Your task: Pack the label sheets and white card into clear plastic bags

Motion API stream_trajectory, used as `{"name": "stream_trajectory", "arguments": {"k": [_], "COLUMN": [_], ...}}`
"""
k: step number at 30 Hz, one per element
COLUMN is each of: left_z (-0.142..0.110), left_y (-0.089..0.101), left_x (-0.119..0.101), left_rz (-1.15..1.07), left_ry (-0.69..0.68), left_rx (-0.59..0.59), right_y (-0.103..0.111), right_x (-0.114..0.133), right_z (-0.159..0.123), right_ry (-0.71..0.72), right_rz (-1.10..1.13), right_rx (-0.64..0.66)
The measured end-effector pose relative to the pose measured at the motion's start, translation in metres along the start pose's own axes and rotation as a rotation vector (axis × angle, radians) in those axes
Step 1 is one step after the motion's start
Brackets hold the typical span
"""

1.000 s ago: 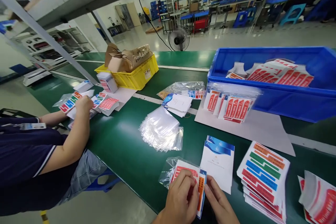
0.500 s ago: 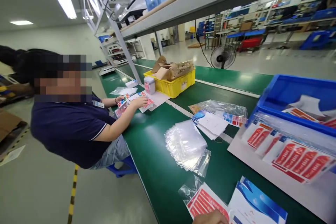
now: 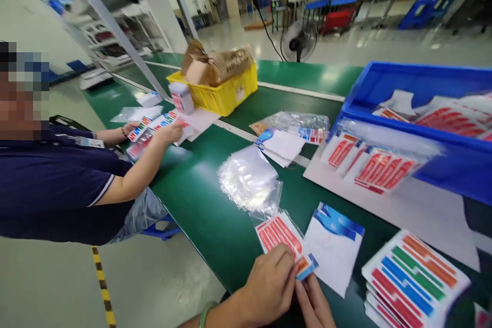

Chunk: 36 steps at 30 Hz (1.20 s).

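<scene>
With your left hand (image 3: 269, 287) and right hand (image 3: 313, 305) both pinching the sticker sheets (image 3: 284, 238) into the clear bag (image 3: 269, 205) just left of the white-and-blue card (image 3: 334, 241), bagging appears partly done: card and stacked sheets (image 3: 415, 277) remain outside.

Single head-worn view, close, looking forward and down along the green bench (image 3: 200, 205).
</scene>
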State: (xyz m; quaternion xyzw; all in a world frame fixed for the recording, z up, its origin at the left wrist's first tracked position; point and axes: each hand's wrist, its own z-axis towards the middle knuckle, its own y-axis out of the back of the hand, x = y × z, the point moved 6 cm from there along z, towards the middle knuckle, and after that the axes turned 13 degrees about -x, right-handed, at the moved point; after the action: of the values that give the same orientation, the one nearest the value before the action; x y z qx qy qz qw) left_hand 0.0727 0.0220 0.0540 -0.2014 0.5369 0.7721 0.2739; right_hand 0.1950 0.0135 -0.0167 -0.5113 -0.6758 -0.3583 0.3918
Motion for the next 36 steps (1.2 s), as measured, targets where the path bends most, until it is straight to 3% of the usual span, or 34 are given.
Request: {"name": "stream_trajectory", "arguments": {"k": [3,8,14,18,24,27,32,34,36], "left_z": [-0.004,-0.003,-0.003,0.0,-0.005,-0.006,0.0,-0.001,-0.004], "left_y": [0.004,0.008,0.002,0.001,-0.005,-0.004,0.004,0.001,-0.005], "left_x": [-0.002,0.007,0.001,0.005,-0.017,-0.017,-0.007,-0.016,-0.032], "left_rz": [-0.03,0.043,0.028,0.096,-0.038,-0.049,0.044,0.004,-0.075], "left_ry": [-0.003,0.04,-0.021,0.029,-0.096,-0.102,-0.032,-0.057,-0.134], "left_rx": [0.07,0.037,0.096,0.125,0.21,0.193,0.082,0.092,0.11], "right_y": [-0.004,-0.017,-0.014,-0.014,-0.009,-0.005,0.002,0.007,0.007], "right_x": [-0.008,0.01,0.008,0.004,0.005,0.01,-0.001,-0.011,-0.021], "right_z": [-0.006,-0.006,-0.003,-0.002,-0.004,-0.004,-0.007,-0.011,-0.016], "right_ry": [-0.041,0.064,0.02,-0.027,0.135,0.222,-0.006,-0.018,0.066], "right_rz": [0.005,0.115,0.132,0.188,0.097,0.049,0.148,0.142,0.118], "right_rx": [0.004,0.155,0.08,0.057,0.078,0.039,-0.163,-0.261,-0.275]}}
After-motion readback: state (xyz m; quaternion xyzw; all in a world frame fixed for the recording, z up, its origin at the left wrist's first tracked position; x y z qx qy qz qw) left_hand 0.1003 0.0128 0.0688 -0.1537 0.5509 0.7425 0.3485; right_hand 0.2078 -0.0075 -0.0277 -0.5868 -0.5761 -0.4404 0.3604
